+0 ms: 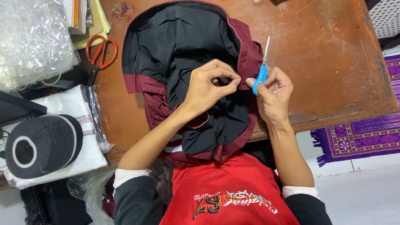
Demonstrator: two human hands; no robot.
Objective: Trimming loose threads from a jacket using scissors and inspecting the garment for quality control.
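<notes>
A black and maroon garment (pixel 183 46) lies bunched on a worn wooden table (pixel 325 54), its hem hanging over the near edge onto my lap. My left hand (pixel 206 87) pinches the maroon zipper edge between thumb and fingers. My right hand (pixel 273 93) is right beside it, holding a small blue thread snip (pixel 261 68) with its metal tip pointing up and away. The two hands almost touch at the garment's edge.
Orange-handled scissors (pixel 100 52) lie at the table's left. A black knitted cap (pixel 39 143) rests on a folded white cloth in plastic (pixel 79 108). Clear plastic bags (pixel 33 37) and stacked books (pixel 85 18) sit far left. A purple rug (pixel 358 133) lies on the floor at right.
</notes>
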